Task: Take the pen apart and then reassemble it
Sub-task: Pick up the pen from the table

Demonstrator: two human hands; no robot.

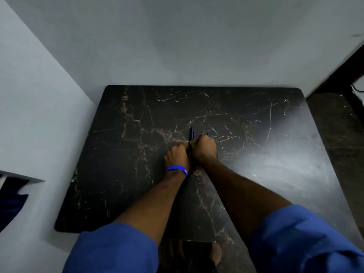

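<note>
A dark pen (191,134) sticks up and away from between my two hands over the middle of the black marble table (122,174). My right hand (203,147) is closed in a fist around the pen's near part, and a small blue bit (207,134) shows at its far knuckles. My left hand (176,154), with a blue wristband (177,170), is closed and pressed against the right hand; what it holds is hidden by the fingers. The pen's lower end is hidden between the hands.
Pale walls (177,46) stand behind and to the left of the table. A dark floor strip (338,125) runs along the right. Blue fabric (11,201) lies at the far left. A bare foot (216,253) shows below the table's front edge.
</note>
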